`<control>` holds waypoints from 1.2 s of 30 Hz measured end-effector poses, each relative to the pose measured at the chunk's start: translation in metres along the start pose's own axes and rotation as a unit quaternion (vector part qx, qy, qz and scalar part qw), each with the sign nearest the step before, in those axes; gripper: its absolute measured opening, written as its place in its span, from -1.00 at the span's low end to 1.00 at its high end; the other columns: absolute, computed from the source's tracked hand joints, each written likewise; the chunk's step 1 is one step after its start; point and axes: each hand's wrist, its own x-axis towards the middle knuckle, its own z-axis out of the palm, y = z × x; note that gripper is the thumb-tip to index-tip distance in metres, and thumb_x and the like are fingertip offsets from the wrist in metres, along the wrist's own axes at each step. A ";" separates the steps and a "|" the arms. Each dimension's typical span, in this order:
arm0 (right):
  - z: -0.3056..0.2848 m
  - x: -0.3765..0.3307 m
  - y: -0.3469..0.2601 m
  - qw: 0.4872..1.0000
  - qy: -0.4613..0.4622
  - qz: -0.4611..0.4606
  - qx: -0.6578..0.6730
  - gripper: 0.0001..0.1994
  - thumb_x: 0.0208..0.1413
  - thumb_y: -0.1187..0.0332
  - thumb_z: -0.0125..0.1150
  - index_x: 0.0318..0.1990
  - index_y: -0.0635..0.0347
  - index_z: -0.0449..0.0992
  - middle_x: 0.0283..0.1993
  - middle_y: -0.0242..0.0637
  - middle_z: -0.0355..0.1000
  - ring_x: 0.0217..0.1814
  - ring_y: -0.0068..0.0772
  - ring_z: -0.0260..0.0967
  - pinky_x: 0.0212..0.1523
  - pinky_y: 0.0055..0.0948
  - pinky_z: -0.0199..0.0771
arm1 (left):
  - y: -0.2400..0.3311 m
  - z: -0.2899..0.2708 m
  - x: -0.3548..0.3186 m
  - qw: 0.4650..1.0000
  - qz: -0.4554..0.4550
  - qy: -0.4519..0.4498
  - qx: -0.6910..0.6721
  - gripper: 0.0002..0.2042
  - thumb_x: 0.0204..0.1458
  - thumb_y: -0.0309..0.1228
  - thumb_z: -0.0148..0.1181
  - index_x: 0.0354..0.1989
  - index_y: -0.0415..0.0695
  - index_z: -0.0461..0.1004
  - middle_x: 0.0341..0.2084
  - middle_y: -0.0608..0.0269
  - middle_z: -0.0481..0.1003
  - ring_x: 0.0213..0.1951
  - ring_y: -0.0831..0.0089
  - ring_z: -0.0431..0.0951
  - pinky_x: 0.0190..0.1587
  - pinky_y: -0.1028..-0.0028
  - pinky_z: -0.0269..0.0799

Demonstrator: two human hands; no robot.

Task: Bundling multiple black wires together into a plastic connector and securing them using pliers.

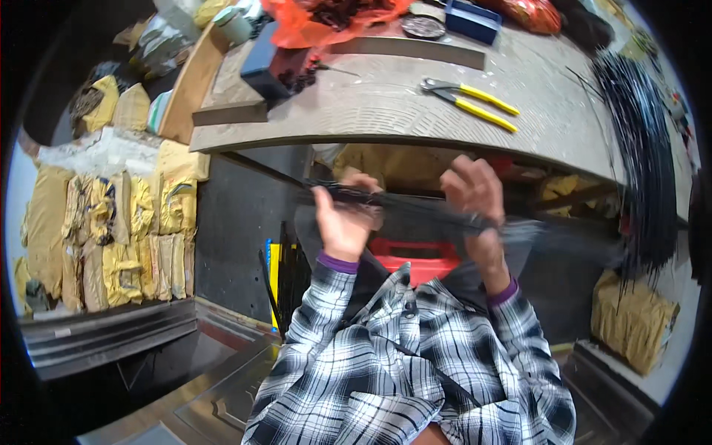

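My left hand [346, 219] is closed round one end of a bundle of thin black wires [415, 210], thumb up along it. Blurred by motion, the bundle stretches to the right in front of my body and across the base of my right hand [475, 193]. The right hand's fingers are raised and loosely bent above the bundle, not wrapped round it. Both hands are just off the table's near edge, over my lap. Pliers with yellow handles [475, 104] lie on the table beyond them.
The table [371, 104] carries a red plastic bag [297, 26], a blue box [472, 21], a round dark dish [423, 27] and metal bars. Long black wires [641, 148] hang over its right side. Yellow wrapped packages [122, 259] are stacked at left. A red piece [415, 258] lies below my hands.
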 end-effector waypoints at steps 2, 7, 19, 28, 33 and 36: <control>-0.026 0.030 0.000 0.965 -0.162 -0.170 0.113 -0.74 0.20 0.21 -0.14 -0.08 0.15 0.29 -0.23 -0.24 0.31 -0.22 -0.40 0.29 -0.17 -0.43 0.31 | -0.036 0.008 -0.010 0.914 -0.206 0.158 0.312 -0.33 0.04 0.08 -0.11 0.15 -0.23 0.08 -0.01 0.07 0.29 0.04 0.23 0.28 0.08 0.29 0.16; -0.015 -0.002 0.041 0.983 -0.091 0.046 -0.153 -0.93 -0.02 0.48 0.16 -0.47 0.28 0.50 -0.58 -0.44 0.38 -0.54 -0.71 0.25 -0.54 -0.68 0.24 | -0.045 0.080 -0.024 0.844 0.111 -0.118 0.512 -0.13 -0.21 -0.33 0.34 0.25 -0.22 -0.11 0.13 0.08 0.15 0.16 0.31 0.16 0.18 0.34 0.03; 0.014 -0.014 0.020 0.983 -0.126 0.096 -0.089 -0.70 -0.15 0.51 0.18 -0.17 0.31 0.42 -0.21 -0.32 0.28 -0.17 -0.56 0.25 -0.18 -0.61 0.26 | -0.044 0.103 -0.038 0.719 0.338 -0.023 0.607 -0.82 -0.06 -0.52 0.19 -0.27 -0.28 0.39 -0.48 0.25 0.42 -0.44 0.56 0.43 -0.36 0.62 0.33; 0.043 0.028 -0.012 0.949 -0.125 -0.053 -0.284 -0.85 -0.18 0.59 0.26 -0.53 0.30 0.35 -0.47 -0.37 0.31 -0.40 -0.60 0.25 -0.38 -0.64 0.26 | -0.030 0.102 -0.027 0.809 0.340 -0.025 0.479 -0.82 -0.03 -0.50 0.15 -0.30 -0.25 0.30 -0.42 0.27 0.33 -0.44 0.66 0.29 -0.37 0.67 0.23; 0.031 0.097 -0.024 0.839 -0.419 0.337 -0.087 -0.90 -0.12 0.51 0.24 -0.49 0.29 0.42 -0.49 -0.34 0.40 -0.39 -0.58 0.34 -0.33 -0.59 0.34 | 0.002 0.096 -0.020 0.888 0.078 -0.178 0.417 -0.83 -0.12 -0.43 0.21 -0.48 -0.24 0.36 -0.59 0.29 0.25 -0.46 0.51 0.23 -0.36 0.54 0.13; 0.055 0.145 -0.008 0.860 -0.355 0.281 -0.234 -0.86 0.04 0.40 0.12 -0.38 0.34 0.47 -0.47 -0.32 0.44 -0.40 -0.57 0.36 -0.32 -0.56 0.38 | 0.015 0.082 -0.017 0.897 0.054 -0.168 0.405 -0.85 -0.16 -0.50 0.22 -0.44 -0.28 0.40 -0.61 0.32 0.22 -0.51 0.54 0.18 -0.38 0.56 0.10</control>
